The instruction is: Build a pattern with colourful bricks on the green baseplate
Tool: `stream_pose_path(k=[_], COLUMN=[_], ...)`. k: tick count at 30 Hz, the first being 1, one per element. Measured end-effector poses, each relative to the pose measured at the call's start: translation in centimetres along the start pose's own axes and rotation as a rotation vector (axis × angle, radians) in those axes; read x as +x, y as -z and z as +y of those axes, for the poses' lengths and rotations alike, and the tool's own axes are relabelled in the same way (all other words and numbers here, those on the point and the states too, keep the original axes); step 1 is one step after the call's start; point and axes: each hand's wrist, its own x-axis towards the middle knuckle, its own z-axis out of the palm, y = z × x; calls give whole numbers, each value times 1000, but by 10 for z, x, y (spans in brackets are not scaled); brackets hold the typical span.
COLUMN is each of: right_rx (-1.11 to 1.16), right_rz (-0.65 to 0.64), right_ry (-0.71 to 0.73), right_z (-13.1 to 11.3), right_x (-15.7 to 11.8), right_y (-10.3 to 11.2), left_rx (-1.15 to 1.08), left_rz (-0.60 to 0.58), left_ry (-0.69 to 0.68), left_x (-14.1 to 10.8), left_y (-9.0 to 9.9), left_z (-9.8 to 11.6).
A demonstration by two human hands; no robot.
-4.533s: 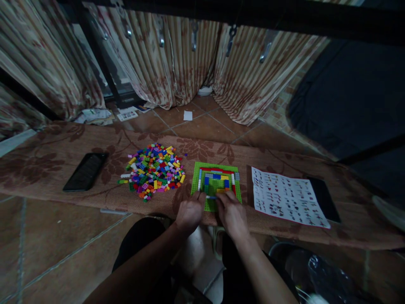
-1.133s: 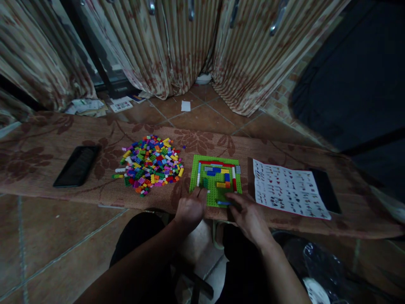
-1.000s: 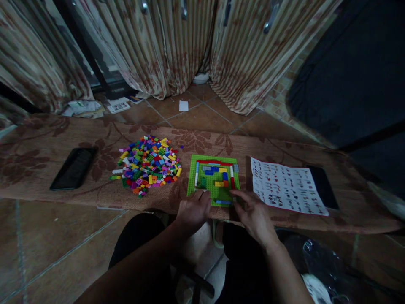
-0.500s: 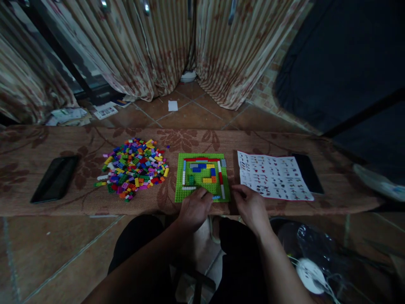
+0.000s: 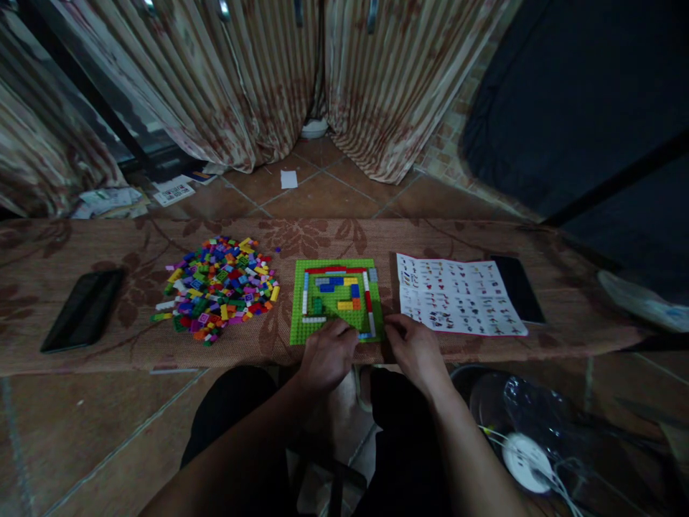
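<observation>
A green baseplate lies on the cloth-covered bench, bearing rows of white, red, blue and yellow bricks. My left hand rests over its front edge, fingers closed together near a light blue brick; whatever the fingertips hold is hidden. Just off the plate's front right corner is my right hand, its fingers curled and pressed together, with nothing recognisable showing between them. A pile of loose coloured bricks spreads to the left of the plate.
To the right lies a printed sheet, partly over a dark flat object. A black phone-like device sits at the far left. Below the bench at right are a white round object with cables and clear plastic.
The whole view has shifted slightly, so bench items appear further left. My left hand stays at the plate's front edge and my right hand beside its corner.
</observation>
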Motion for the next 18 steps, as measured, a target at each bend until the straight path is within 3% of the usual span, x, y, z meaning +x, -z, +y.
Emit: stream_pose_path(k=[18], right_rx=[-80], right_rz=[15], right_ry=[-62], right_z=[-6], right_x=[5], right_y=[-17], left_rx=[22], left_rz=[-165], left_ry=[-6], left_x=[11], left_y=[9], left_z=[5])
